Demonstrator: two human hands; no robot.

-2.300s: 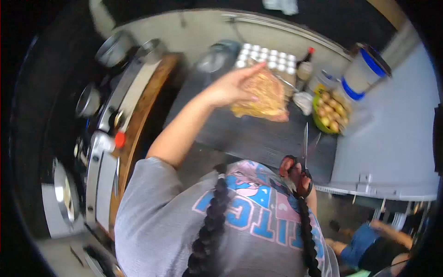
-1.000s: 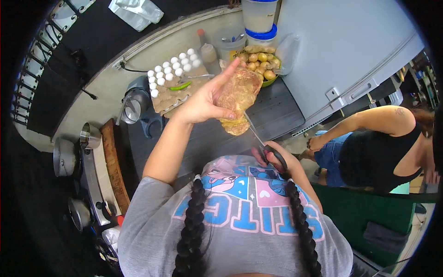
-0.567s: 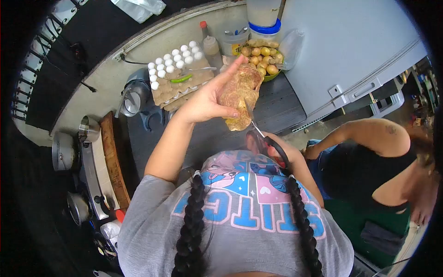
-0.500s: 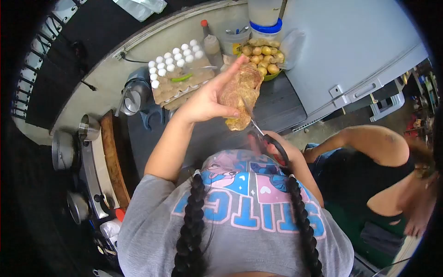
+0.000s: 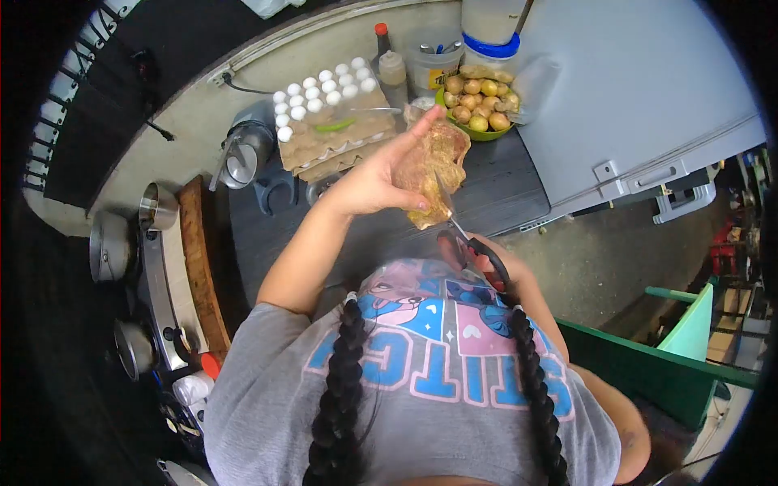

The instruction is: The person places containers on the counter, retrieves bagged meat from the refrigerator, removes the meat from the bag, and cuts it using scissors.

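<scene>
A yellowish-brown, irregular piece (image 5: pixel 435 166), which looks like seasoned meat, is held up over the dark countertop in my left hand (image 5: pixel 379 180), thumb in front of it. My right hand (image 5: pixel 496 257) is closed round the black and red handles of a pair of scissors (image 5: pixel 466 235). The scissor blades reach up to the lower part of the piece, one lying across its front face. Behind the piece are egg trays (image 5: pixel 328 146) with white eggs and a green chili (image 5: pixel 335 126) on the cardboard, and a green bowl (image 5: pixel 486 136) of onions.
A blender or similar appliance (image 5: pixel 243 154) is at the back left. Bottles (image 5: pixel 392 69) and tubs stand by the wall. A fridge (image 5: pixel 624 89) is at the right, a stove (image 5: pixel 166 312) with pots at the left. Part of another person's arm (image 5: pixel 616 421) shows at the lower right.
The blurred piece and separate scissors have come together; the blades now reach its lower part. The view has turned, then shifted slightly. The other person has moved down behind my right side.
</scene>
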